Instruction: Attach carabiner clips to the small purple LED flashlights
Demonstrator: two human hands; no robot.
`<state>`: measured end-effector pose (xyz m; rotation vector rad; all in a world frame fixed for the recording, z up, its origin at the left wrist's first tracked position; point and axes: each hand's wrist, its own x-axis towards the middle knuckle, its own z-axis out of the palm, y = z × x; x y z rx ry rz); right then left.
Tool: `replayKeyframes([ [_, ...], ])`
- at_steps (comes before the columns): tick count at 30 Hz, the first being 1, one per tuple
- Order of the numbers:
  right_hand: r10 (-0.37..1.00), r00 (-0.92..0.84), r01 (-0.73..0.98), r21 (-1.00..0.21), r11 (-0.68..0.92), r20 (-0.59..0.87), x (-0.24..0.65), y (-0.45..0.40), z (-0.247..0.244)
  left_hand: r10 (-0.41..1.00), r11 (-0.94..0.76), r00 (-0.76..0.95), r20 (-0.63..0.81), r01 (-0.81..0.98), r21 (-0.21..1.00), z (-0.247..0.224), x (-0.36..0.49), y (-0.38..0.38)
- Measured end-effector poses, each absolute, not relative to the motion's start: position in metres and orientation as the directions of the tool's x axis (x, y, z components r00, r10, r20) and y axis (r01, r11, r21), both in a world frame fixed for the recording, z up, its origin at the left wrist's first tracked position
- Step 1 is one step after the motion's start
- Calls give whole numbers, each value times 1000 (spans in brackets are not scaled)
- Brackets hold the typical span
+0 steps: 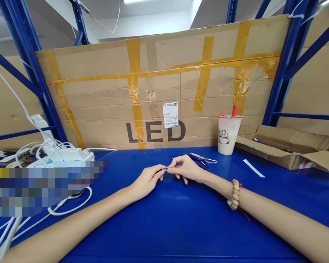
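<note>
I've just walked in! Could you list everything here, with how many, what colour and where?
Small item: one, silver and dark, between the fingertips
Tool: at least one, purple and silver, behind the right hand
Cup: one, whitish with red lid and straw, back right
Strip: one, white, right
Open box: one, brown, far right
Cardboard sheet: one, brown, taped, labelled, behind
Cables: several, white, left
Plugs: several, white, left
Tabletop: one, blue, below
Shelf frame: one, blue, both sides
Bracelet: one, beige and red, right wrist
Left hand: one, bare, centre
Right hand: one, bare, centre
</note>
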<state>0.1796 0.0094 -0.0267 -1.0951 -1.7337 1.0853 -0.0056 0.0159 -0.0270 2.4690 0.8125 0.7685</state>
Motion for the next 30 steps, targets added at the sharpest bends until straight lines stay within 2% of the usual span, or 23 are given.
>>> replayKeyframes([
  [5,923,-246,293,-885,361,295,178,8,-24,650,-724,663,373,390,568,-27,-6,16],
  [15,909,-265,309,-865,396,322,176,5,-24,651,-721,658,378,383,578,-29,-7,19],
  [25,952,-209,355,-890,286,222,170,2,-22,675,-710,622,398,400,580,-28,-7,16],
  [30,958,-183,357,-893,275,222,168,1,-23,687,-706,594,419,412,575,-28,-7,16],
])
